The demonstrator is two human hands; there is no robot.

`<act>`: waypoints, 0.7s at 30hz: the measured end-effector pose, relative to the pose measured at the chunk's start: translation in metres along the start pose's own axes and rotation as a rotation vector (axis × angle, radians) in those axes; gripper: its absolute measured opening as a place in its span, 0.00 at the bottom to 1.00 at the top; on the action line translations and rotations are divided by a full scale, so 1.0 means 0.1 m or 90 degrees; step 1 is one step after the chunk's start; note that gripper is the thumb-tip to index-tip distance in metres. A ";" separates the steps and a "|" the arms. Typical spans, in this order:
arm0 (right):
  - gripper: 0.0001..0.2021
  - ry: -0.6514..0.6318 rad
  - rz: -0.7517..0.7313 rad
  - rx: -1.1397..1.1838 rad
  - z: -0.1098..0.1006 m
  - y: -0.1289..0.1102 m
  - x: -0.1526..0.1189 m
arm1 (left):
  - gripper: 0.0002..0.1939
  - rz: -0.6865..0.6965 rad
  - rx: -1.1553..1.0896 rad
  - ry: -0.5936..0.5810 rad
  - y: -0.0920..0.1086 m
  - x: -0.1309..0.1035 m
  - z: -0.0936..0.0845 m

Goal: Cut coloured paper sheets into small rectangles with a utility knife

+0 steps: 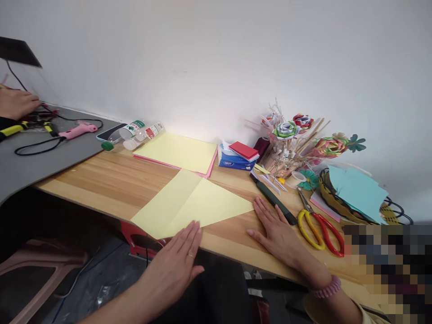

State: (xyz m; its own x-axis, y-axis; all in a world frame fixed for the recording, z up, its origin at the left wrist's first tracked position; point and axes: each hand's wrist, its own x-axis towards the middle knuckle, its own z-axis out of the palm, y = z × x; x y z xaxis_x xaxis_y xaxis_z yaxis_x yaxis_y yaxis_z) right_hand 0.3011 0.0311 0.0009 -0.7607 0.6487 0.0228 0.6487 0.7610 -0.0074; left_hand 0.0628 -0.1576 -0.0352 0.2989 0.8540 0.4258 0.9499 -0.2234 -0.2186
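A sheet of pale yellow paper (202, 204) lies on the wooden table, one corner folded over so that a triangle points right and a single-layer strip shows at the left. My left hand (177, 263) rests its outstretched fingers on the paper's near edge, a ring on one finger and the thumb apart. At the triangle's right tip, my right hand (275, 229) lies flat on the table with its fingers spread, the fingertips at the tip. Just behind it is a dark green utility knife (275, 200). Scissors (320, 229) with yellow and red handles lie to its right.
Behind the sheet lies a stack of yellow and pink paper (178, 150), beside a blue tissue pack (234, 159). Paper flowers (286, 129) and a basket (329, 198) stand at right. Bottles (133, 128), a pink glue gun (77, 129) and another person's hand (16, 102) are at left.
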 end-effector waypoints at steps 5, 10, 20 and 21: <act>0.38 -0.006 0.001 -0.003 -0.01 -0.01 0.00 | 0.30 -0.019 0.014 0.042 -0.17 -0.31 -0.05; 0.38 -0.003 0.001 -0.007 -0.01 -0.02 -0.01 | 0.27 -0.039 0.030 0.076 -0.43 -0.58 -0.13; 0.36 0.091 -0.019 -0.061 0.01 -0.07 -0.03 | 0.24 0.034 -0.044 0.093 -0.76 -0.63 -0.02; 0.35 0.129 -0.027 -0.071 -0.02 -0.16 -0.04 | 0.23 0.039 -0.060 0.099 -0.77 -0.62 -0.03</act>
State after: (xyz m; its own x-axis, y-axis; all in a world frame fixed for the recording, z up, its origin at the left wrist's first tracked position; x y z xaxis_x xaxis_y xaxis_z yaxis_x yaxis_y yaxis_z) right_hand 0.2938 0.0167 0.0028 -0.7742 0.5932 0.2206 0.6238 0.7742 0.1073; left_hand -0.0281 -0.1943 -0.0424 0.3604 0.7558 0.5467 0.9315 -0.3224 -0.1685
